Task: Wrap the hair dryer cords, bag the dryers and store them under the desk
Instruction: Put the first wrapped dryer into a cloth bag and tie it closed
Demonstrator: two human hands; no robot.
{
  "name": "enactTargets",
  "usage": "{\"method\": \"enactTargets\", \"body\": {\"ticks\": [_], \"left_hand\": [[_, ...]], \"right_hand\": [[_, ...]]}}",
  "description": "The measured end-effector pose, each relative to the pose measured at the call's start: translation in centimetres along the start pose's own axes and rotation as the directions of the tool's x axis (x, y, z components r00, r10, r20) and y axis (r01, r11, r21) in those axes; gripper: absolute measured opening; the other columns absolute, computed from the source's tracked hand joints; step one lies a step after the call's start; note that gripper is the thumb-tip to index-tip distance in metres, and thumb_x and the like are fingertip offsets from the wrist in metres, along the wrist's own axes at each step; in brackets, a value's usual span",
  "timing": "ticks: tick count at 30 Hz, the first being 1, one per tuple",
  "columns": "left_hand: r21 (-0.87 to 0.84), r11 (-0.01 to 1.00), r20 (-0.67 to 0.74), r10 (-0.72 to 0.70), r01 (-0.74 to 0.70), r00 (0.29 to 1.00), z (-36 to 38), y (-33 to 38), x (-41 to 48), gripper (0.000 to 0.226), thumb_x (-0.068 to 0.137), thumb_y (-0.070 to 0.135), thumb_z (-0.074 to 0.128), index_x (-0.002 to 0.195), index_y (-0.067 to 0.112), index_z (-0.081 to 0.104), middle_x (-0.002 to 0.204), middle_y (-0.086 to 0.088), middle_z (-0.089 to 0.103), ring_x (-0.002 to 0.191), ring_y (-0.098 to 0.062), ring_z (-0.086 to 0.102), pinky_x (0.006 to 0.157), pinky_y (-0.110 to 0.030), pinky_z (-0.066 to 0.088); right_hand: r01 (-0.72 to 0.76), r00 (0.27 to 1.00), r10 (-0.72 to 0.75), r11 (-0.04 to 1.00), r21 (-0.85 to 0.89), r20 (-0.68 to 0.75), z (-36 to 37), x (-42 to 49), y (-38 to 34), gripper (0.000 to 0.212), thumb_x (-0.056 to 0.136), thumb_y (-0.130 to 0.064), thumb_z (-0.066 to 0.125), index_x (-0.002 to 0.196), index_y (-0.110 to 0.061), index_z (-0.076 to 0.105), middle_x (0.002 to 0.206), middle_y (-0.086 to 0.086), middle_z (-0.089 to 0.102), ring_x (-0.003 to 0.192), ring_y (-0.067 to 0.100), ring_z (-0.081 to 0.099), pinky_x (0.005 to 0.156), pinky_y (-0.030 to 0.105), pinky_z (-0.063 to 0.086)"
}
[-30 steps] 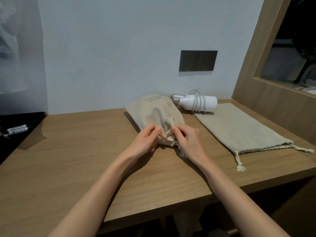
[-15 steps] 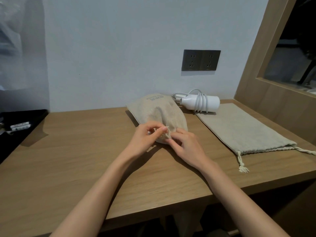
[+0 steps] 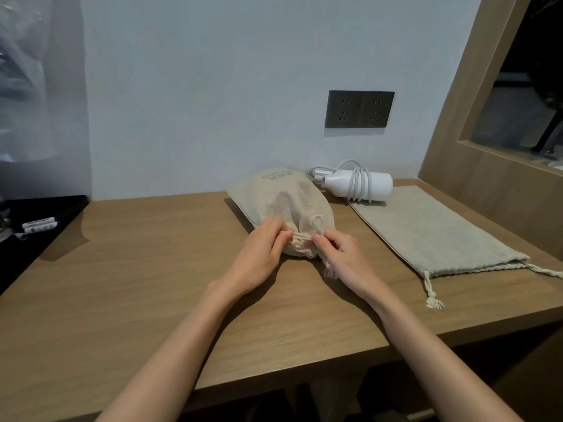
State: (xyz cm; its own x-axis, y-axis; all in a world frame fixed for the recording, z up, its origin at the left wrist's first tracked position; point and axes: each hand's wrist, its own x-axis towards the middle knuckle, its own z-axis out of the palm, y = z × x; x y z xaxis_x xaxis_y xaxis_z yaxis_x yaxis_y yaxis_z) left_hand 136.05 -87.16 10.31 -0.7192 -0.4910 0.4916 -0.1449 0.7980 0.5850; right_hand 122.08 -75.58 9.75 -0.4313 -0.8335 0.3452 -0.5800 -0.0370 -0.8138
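1. Cinching the filled bag [image 3: 283, 199] at mid-desk [image 3: 152, 284], your left hand [image 3: 262, 254] and right hand [image 3: 341, 257] each pinch its drawstring [image 3: 300, 237] at the neck.
2. Your fingertips met half a second ago. Now they sit slightly apart with the cord taut between them, so the mouth looks closed.
3. The cord-wrapped white hair dryer [image 3: 359, 185] lies by the wall at the empty bag's [image 3: 432, 236] far end, not yet bagged.
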Motion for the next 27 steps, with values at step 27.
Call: {"method": "enactTargets", "body": {"ticks": [27], "left_hand": [[-0.120, 0.992, 0.301, -0.004, 0.042, 0.954, 0.0, 1.0, -0.7, 0.013, 0.093, 0.021, 0.059, 0.082, 0.019, 0.066, 0.057, 0.010, 0.047, 0.055, -0.004, 0.039, 0.057, -0.021, 0.031]], "right_hand": [[-0.518, 0.856, 0.431, 0.714, 0.471, 0.286, -4.6, 1.0, -0.4, 0.032, 0.079, -0.018, 0.073, 0.106, -0.001, 0.068, 0.102, 0.005, 0.072, 0.094, 0.014, 0.066, 0.090, 0.026, 0.049]]}}
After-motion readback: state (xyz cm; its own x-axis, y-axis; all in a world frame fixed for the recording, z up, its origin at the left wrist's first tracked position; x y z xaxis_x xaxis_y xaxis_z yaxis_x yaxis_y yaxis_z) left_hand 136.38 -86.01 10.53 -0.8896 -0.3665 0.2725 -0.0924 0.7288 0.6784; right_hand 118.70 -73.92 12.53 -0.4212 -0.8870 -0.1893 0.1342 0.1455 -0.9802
